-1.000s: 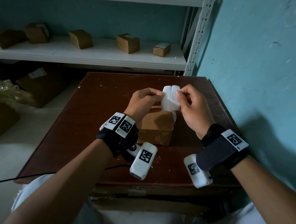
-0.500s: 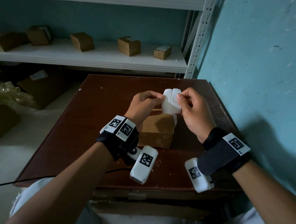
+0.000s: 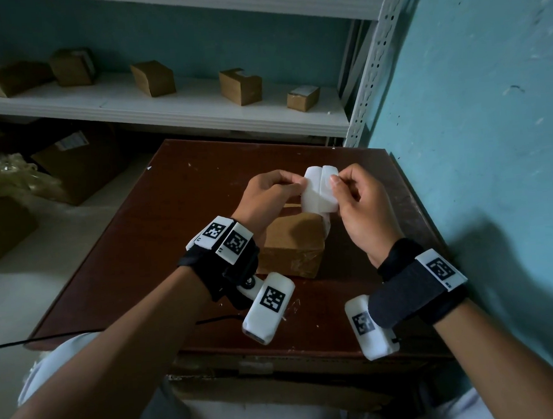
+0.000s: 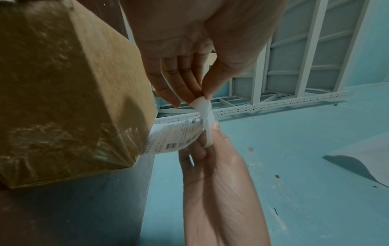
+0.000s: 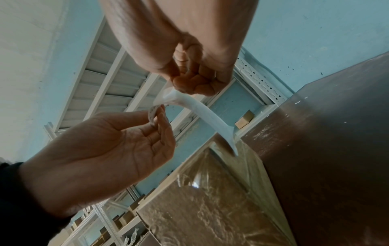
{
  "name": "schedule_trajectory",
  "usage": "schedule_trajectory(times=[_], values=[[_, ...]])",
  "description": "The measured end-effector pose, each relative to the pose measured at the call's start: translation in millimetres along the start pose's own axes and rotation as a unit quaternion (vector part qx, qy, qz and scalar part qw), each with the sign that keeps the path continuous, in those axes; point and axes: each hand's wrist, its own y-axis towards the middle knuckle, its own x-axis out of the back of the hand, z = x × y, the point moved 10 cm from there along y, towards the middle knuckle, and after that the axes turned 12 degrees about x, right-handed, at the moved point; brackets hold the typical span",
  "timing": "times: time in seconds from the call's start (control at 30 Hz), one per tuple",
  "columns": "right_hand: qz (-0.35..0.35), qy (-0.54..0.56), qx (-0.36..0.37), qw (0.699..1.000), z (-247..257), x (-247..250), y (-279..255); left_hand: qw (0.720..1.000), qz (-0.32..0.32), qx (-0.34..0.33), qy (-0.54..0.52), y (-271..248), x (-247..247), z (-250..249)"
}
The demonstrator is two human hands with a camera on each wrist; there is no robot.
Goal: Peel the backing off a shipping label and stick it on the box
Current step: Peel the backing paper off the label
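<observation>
Both hands work just above the far end of the cardboard box, which sits on the brown table. The left hand pinches one edge of the shipping label between thumb and fingertips; the right hand pinches the opposite edge — each clamped on paper. Step in hand, by my reading: splitting label from backing. To do it well, keep the pinches close to the corner, roll one layer away slowly at a low angle, and keep the sticky face from folding on itself. From the left wrist, printed text and a barcode show on the curled sheet beside the box — which layer each hand holds is not clear. The sheet's lower end is hidden behind the box in the head view.
</observation>
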Motion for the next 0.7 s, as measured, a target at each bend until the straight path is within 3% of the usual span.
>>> schedule_trajectory(times=[0.7], values=[[0.005, 0.002, 0.006, 1.0, -1.3, -1.9, 0.9, 1.0, -0.002, 0.005, -0.004, 0.1, 0.5, -0.6]])
